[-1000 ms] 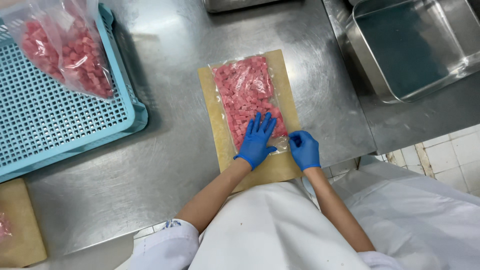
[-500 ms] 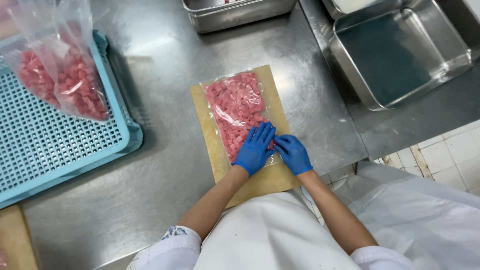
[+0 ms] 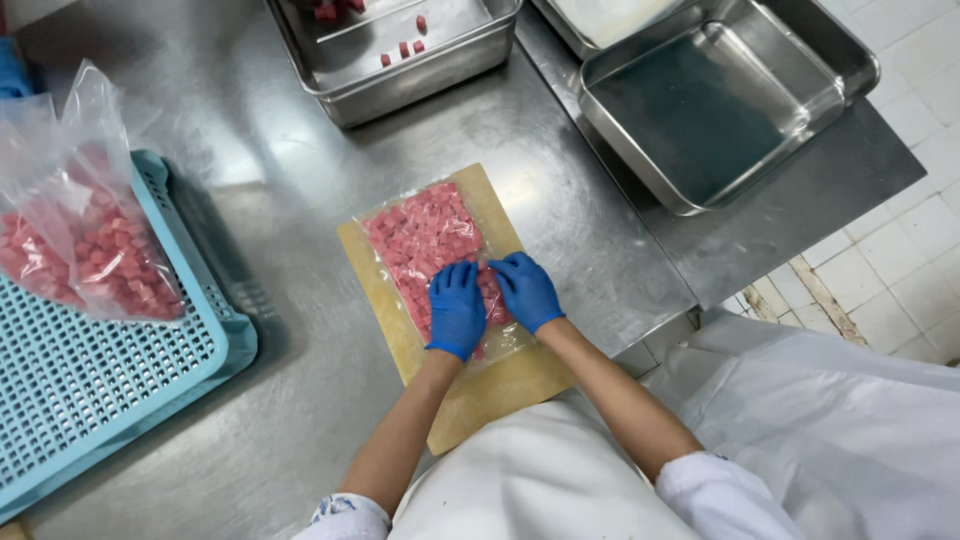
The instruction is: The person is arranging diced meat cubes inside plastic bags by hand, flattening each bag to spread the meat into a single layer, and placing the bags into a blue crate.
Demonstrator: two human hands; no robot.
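Note:
A clear plastic bag of pink diced meat (image 3: pixel 425 238) lies flat on a wooden cutting board (image 3: pixel 500 385) on the steel table. Both hands wear blue gloves. My left hand (image 3: pixel 456 308) presses palm down on the near half of the bag, fingers spread. My right hand (image 3: pixel 526 289) rests beside it on the bag's right side, fingers together and flat. The two hands nearly touch. The near end of the bag is partly hidden under them.
A blue perforated tray (image 3: pixel 90 380) at the left holds another filled bag of meat cubes (image 3: pixel 85 235). A steel pan (image 3: pixel 395 45) with a few meat cubes stands at the back, an empty steel pan (image 3: pixel 715 100) at the right. The table edge (image 3: pixel 655 340) runs close by my right forearm.
My right hand has moved from the bag's near right corner onto the bag beside my left hand. The view has shifted, bringing the back steel pan into sight.

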